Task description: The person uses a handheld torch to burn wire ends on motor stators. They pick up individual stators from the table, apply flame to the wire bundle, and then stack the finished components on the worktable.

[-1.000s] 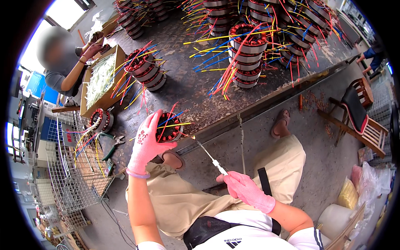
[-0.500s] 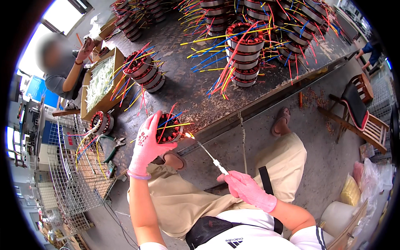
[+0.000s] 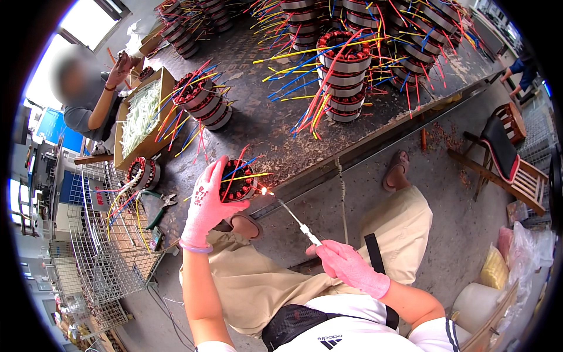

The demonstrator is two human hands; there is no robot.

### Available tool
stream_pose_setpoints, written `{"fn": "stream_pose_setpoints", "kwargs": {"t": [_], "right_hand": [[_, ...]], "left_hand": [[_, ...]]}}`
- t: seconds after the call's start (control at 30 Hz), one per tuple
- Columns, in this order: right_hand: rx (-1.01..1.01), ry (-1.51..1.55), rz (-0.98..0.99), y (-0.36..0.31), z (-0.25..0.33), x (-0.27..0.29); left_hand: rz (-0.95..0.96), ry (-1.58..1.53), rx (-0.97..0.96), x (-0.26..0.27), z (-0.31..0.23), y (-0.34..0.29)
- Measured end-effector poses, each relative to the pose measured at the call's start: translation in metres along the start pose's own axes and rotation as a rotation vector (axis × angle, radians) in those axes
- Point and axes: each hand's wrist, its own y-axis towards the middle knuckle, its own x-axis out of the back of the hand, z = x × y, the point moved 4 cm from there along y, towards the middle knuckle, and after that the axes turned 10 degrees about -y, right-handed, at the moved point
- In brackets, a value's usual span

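Fingers (image 3: 212, 175) of the gloved left hand (image 3: 203, 205) stand straight and close together, the thumb spread away, curving about the left side of a wound stator (image 3: 239, 186); whether they touch it is unclear. The right hand (image 3: 353, 271) has its fingers closed round the white grip of a thin rod (image 3: 307, 233). The rod's long axis slants toward the upper left, its tip, bearing a small flame (image 3: 266, 192), pointing at the stator's right side. The stator sits at the worktop's near edge, toward the near left corner, its ring opening facing upward and a yellow wire (image 3: 252, 176) reaching rightward.

The worktop (image 3: 258, 120) is dark and scuffed. Green-handled pliers (image 3: 157, 216) and another stator (image 3: 143, 173) lie by its left edge, near a carton (image 3: 119, 154) of pale tubes (image 3: 141, 112); stator stacks (image 3: 345, 88) stand farther back. A co-worker (image 3: 94, 111) is beyond the left edge; a wooden chair (image 3: 531, 188) stands on the floor to the right.
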Motion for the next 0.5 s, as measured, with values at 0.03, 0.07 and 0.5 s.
{"fn": "stream_pose_setpoints", "kwargs": {"t": [0.03, 0.07, 0.5], "right_hand": [[-0.002, 0.000, 0.002, -0.0005, 0.0014, -0.0003], [-0.002, -0.003, 0.005, -0.0010, 0.0029, -0.0001], [-0.013, -0.004, 0.001, -0.0011, 0.0035, 0.0006]], "left_hand": [[-0.001, 0.002, -0.002, 0.0000, 0.0004, -0.0001], [-0.001, 0.003, -0.004, 0.0000, 0.0008, -0.0003], [-0.003, -0.005, -0.014, -0.0007, 0.0015, 0.0000]]}}
